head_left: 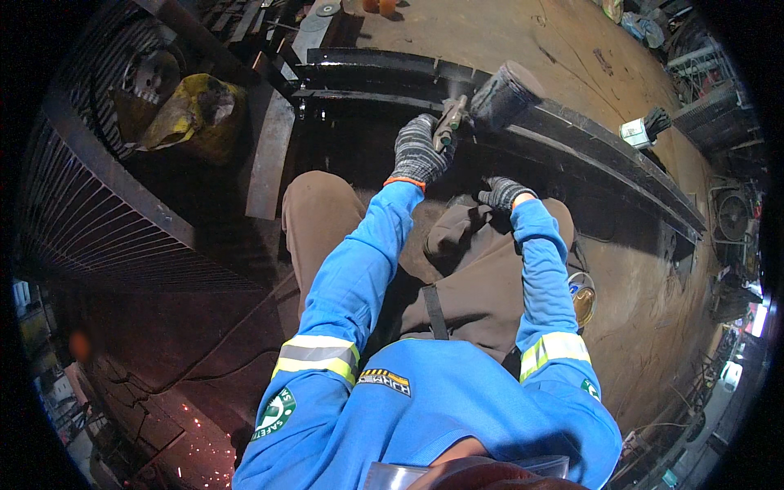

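Spray gun [450, 124] is gripped in the left hand [421, 150]; right hand [501, 193] half-curled, contents unclear; beam [600, 145] appears mostly dark-coated, remainder indeterminate.

The fingertips of the left hand [420, 151] are hidden around the handle of the spray gun [448, 122]. The right hand [504, 194] is partly in shadow, and I cannot tell what its fingers touch. The right sleeve [539, 245] covers one part of the can [584, 304]. The orange objects [379, 6] are cut by the upper edge, and the clear shield [392, 475] by the lower edge. At the left, an orange spot [79, 345] is blurred.
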Available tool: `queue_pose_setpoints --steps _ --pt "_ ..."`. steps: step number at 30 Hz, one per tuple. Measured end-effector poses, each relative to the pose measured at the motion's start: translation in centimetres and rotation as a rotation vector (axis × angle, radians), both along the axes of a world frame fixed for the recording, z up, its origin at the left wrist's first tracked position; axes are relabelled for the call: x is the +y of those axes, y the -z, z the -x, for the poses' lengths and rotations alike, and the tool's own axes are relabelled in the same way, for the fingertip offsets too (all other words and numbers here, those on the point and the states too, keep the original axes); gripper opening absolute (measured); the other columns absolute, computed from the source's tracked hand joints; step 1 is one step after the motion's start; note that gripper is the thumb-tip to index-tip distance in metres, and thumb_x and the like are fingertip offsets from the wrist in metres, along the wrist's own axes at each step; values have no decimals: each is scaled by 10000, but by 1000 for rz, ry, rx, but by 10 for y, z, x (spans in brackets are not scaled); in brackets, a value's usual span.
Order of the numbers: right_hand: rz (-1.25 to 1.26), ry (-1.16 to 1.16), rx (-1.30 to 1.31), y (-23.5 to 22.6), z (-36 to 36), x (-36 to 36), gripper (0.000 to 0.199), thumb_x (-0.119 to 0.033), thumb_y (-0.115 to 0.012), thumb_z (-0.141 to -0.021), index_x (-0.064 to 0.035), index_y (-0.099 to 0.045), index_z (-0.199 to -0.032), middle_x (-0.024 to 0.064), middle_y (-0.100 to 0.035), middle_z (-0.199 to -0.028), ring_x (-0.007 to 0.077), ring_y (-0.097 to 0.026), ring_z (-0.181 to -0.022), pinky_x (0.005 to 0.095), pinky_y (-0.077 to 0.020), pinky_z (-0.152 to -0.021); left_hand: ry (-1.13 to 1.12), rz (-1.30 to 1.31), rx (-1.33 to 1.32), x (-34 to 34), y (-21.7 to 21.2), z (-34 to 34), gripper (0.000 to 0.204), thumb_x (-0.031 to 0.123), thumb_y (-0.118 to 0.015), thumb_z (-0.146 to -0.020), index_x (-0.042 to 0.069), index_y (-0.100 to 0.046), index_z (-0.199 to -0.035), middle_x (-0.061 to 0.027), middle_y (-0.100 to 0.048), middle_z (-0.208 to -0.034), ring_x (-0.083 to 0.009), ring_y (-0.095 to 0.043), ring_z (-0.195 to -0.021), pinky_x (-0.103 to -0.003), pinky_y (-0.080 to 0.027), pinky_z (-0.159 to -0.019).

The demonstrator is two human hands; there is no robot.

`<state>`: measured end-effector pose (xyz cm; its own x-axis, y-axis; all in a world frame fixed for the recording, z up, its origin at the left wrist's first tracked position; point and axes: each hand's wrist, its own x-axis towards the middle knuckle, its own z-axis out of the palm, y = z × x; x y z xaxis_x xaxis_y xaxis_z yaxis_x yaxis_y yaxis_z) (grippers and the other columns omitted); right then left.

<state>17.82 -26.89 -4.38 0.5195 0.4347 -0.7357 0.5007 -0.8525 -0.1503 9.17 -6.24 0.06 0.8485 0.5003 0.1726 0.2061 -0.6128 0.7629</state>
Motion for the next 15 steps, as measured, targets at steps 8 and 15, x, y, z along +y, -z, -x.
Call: queue_pose_setpoints --steps 8,15 --pt "-24 -11 -79 -16 10 8 732 -505 -590 -812 18 -452 -1304 213 -446 -1347 332 -419 -1262 367 -336 -1057 -360 159 -70 20 27 -10 341 190 -654 -719 17 -596 -1006 -212 -608 -951 -379 -608 -869 -406 -498 -760" --pt "-61 7 -71 -10 9 3 699 -476 -598 -818 8 -459 -1303 209 -455 -1341 332 -430 -1253 369 -344 -1051 -338 14 156 26 1 -3 314 213 -685 -712 23 -606 -949 -211 -629 -853 -372 -625 -814 -413 -498 -735"
